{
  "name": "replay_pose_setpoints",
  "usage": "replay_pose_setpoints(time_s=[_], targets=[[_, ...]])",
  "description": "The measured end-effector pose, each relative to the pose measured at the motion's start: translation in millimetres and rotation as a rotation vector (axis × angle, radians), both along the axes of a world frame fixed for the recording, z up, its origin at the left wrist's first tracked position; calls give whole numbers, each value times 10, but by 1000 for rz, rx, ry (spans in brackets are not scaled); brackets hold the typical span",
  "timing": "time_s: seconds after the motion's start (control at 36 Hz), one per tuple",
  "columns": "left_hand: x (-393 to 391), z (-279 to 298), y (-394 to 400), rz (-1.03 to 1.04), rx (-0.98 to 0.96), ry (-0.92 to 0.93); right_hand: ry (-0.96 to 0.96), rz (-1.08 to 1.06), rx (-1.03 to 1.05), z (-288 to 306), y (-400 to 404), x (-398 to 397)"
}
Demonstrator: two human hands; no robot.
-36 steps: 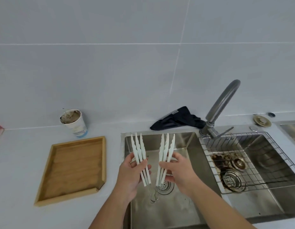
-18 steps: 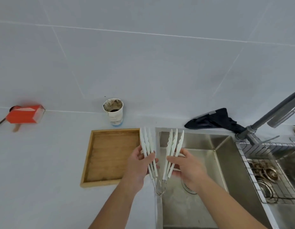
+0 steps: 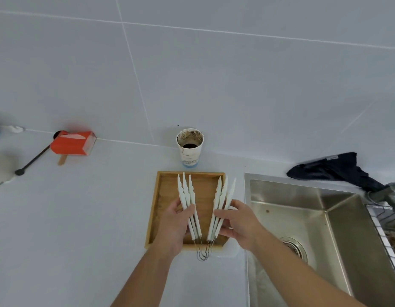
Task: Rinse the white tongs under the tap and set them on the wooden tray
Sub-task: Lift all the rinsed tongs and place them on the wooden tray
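Observation:
Several white tongs (image 3: 186,196) with wavy tips are stacked together, their arms spread in a V and joined by wire loops at the near end. My left hand (image 3: 174,224) grips the left bundle of arms and my right hand (image 3: 238,222) grips the right bundle. Both hold the tongs just above the wooden tray (image 3: 156,209), tips pointing toward the wall. The wire loops hang past the tray's near edge. The tap is almost out of view at the far right edge.
A dirty paper cup (image 3: 190,147) stands behind the tray. The steel sink (image 3: 303,218) lies to the right, with a dark cloth (image 3: 334,169) behind it and a wire rack (image 3: 387,235) at the right edge. A red box (image 3: 72,142) and a black-handled tool (image 3: 31,161) lie far left.
Both hands have carried the tongs leftward from over the sink to above the wooden tray. The view has swung left, so the tap has slid out of sight.

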State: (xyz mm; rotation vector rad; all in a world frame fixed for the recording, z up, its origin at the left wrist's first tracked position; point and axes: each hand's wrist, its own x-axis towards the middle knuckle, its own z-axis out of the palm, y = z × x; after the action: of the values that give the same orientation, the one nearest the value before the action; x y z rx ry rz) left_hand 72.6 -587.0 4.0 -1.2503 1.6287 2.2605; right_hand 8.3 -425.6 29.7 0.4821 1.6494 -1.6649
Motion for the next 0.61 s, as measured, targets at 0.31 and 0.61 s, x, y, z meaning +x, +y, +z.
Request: replay_pose_setpoints(time_s=[0.31, 0.61], targets=[[-121, -187, -277, -4, 0, -92, -56, 78, 100, -284, -326, -202], [-203, -290, -365, -46, -120, -160, -81, 126, 127, -451, -326, -291]])
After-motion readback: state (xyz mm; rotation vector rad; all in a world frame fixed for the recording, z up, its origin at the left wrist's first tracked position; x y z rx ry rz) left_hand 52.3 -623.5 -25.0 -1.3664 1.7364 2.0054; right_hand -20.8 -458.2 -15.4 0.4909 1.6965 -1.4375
